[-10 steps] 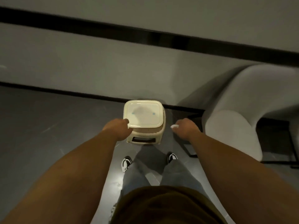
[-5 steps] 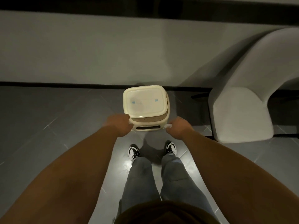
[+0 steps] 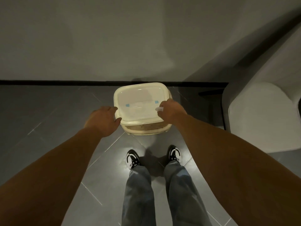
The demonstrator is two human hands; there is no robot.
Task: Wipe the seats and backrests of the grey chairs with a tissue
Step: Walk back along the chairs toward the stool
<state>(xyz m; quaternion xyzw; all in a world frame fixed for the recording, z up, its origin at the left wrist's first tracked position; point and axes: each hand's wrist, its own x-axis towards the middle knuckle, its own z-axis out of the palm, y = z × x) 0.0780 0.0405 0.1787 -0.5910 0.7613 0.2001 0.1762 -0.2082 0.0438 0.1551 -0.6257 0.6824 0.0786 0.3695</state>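
A cream lidded bin (image 3: 140, 97) stands on the floor against the wall, straight ahead of me. My left hand (image 3: 102, 119) rests at the bin's left front corner, fingers spread against the lid's edge. My right hand (image 3: 171, 110) sits over the lid's right edge, closed on a small white tissue (image 3: 159, 109) that pokes out by the fingers. A grey chair (image 3: 260, 115) with a curved backrest stands to the right, apart from both hands.
The grey wall with a black skirting strip (image 3: 48, 82) runs behind the bin. Dark floor tiles (image 3: 48, 115) spread to the left. My legs and black-and-white shoes (image 3: 132, 159) stand just before the bin.
The view has tilted down and closer. My right hand rose from the bin's side onto the lid's right edge with the tissue. My left hand opened at the left corner.
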